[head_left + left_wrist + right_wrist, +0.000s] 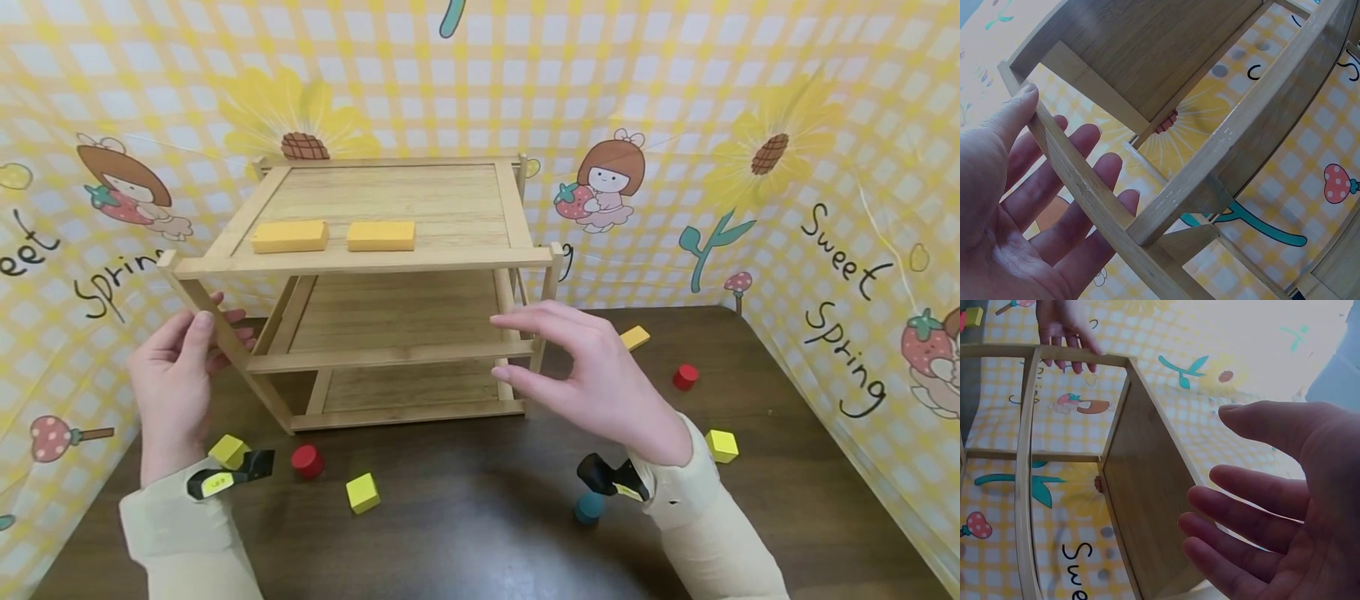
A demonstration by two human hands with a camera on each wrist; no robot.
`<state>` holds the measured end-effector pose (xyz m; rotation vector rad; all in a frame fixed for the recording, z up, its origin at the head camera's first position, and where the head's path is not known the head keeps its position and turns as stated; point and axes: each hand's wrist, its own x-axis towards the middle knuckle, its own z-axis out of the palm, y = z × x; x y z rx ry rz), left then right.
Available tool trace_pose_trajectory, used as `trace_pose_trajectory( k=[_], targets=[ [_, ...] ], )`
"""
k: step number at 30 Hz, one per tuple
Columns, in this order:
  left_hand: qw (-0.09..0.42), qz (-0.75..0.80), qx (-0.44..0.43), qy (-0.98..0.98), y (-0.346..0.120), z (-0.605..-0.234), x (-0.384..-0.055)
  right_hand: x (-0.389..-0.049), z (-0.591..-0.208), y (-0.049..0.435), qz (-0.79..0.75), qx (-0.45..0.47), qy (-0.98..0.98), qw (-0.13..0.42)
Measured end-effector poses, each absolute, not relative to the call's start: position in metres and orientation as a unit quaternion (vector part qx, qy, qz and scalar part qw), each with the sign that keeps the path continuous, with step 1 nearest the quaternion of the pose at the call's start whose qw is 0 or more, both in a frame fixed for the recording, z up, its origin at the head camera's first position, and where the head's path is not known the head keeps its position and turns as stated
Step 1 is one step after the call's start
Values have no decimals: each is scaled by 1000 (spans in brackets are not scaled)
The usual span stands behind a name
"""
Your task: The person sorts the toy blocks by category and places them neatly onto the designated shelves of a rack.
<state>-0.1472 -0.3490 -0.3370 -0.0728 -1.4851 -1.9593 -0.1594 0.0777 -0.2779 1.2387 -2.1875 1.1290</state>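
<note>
A three-tier wooden shelf (397, 196) stands on the dark table. Two orange rectangular blocks, a left one (290, 237) and a right one (381, 236), lie on its top board by the front rail. My left hand (178, 358) grips the front left post (1079, 181), thumb at the front and fingers behind it. Fingers apart and loosely bent, my right hand (592, 367) is raised at the shelf's front right corner and holds nothing. From the head view I cannot tell whether its fingertips touch the frame; in the right wrist view they look close to the top board (1150, 487).
Yellow cubes (363, 492) and a red cylinder (307, 461) lie before the shelf. A blue cylinder (588, 507) sits under my right wrist. Farther right are another red cylinder (686, 377), a yellow cube (722, 446) and an orange block (635, 337). Checked cloth (450, 83) walls the table.
</note>
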Motion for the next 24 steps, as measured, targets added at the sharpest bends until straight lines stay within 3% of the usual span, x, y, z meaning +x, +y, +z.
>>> trace_pose_trajectory(
  k=[9,24],
  targets=[
    [334,-749,-25,-571,-349,-337,-146,-156,-280,91,413,428,-778,202],
    [335,-745,-25,-577,-350,-338,-147,-158,-276,119,439,401,-757,270]
  ],
)
